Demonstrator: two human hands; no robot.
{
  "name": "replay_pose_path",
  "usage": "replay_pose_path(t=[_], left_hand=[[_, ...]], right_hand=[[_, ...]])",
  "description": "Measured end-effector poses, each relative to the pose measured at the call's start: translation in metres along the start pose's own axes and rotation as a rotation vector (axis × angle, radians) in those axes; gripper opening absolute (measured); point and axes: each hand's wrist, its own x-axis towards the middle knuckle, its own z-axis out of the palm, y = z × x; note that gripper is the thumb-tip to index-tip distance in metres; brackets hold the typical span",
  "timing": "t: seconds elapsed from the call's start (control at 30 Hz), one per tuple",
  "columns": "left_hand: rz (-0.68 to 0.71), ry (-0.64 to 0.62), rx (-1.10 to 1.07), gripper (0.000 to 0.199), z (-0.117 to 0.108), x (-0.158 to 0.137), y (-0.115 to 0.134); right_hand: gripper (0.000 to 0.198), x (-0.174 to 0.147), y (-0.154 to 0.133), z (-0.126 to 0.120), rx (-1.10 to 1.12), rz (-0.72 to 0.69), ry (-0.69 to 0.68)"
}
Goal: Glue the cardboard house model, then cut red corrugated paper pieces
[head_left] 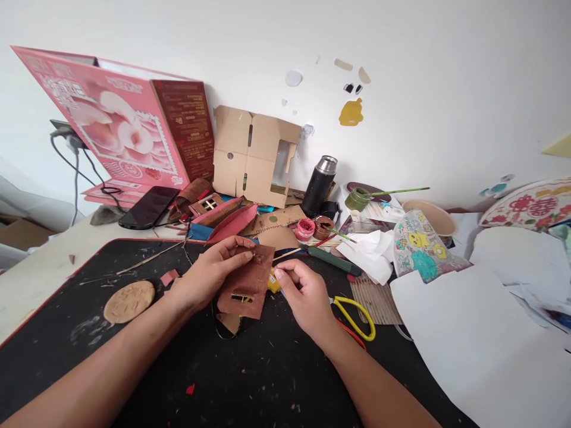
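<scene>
My left hand (217, 268) grips the upper part of a brown-painted cardboard piece (253, 279), thumb in front. Near the lower edge of this piece is a narrow slot. Just right of it is my right hand (308, 297), thumb and forefinger closed together. Whatever they pinch, if anything, is too small or hidden to make out. A yellow object (273, 283), partly covered, lies between the cardboard and my right fingertips. Beside my right wrist are scissors with a yellow handle (371, 327).
A round cardboard disc (129, 302) lies left on the black mat (241, 380). Behind stand a pink box (129, 119), cut cardboard (232, 178), a black thermos (319, 184) and paint jars, one pink (306, 228). White paper (482, 333) covers the right side. A phone (149, 207) lies back left.
</scene>
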Motion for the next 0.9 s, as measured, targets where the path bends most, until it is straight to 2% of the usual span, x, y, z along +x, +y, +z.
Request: replay_pose_path(t=[0.2, 0.43, 0.7, 0.9], left_hand=[[0.127, 0.008, 0.139, 0.045, -0.002, -0.003, -0.001], [0.207, 0.005, 0.306, 0.047, 0.002, -0.010, 0.002], [0.296, -0.042, 0.507, 0.037, 0.013, -0.021, 0.009], [0.289, -0.066, 0.521, 0.040, 0.014, -0.022, 0.009]], right_hand=[[0.036, 0.002, 0.007, 0.002, 0.089, 0.099, -0.065], [0.054, 0.003, 0.008, 0.005, 0.244, 0.227, -0.184], [0.056, 0.001, 0.004, 0.003, 0.237, 0.188, -0.202], [0.052, 0.001, 0.002, 0.003, 0.285, 0.189, -0.216]])
